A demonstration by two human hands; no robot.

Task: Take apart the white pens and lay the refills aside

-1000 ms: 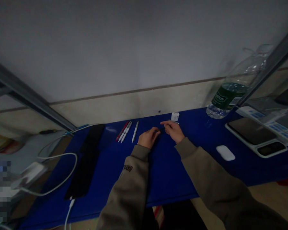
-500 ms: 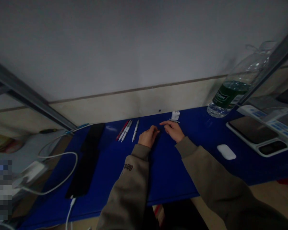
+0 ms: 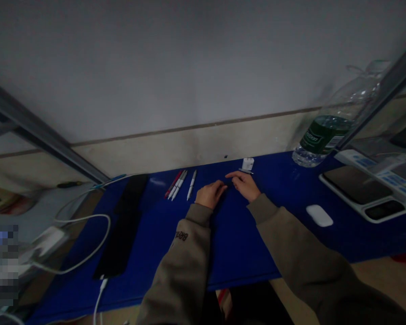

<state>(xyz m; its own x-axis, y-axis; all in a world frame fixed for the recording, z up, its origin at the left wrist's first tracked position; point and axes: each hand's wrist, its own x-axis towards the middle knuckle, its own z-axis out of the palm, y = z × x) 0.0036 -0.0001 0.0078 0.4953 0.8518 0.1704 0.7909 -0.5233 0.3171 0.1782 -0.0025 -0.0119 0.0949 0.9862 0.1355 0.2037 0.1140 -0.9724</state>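
My left hand is over the blue tabletop with its fingers pressed together at the tips. What they pinch, if anything, is too small to make out. Facing it from the right, a small gap away, is my right hand. Its index finger is stretched out to the left, the other fingers are bent, and no object shows in it. Just behind that hand lies a slim pen-like piece, near a small white block. Left of my left hand lie a white pen, several white-and-grey pens and a red pen.
On the left of the blue table lies a long black object with a white cable. To the right are a white rounded case, a scale-like device, a power strip and a large clear bottle. A wall rises behind.
My left hand's fingertips have shifted slightly to the right, towards my right hand. The right hand and the pens look the same; the view has moved very slightly.
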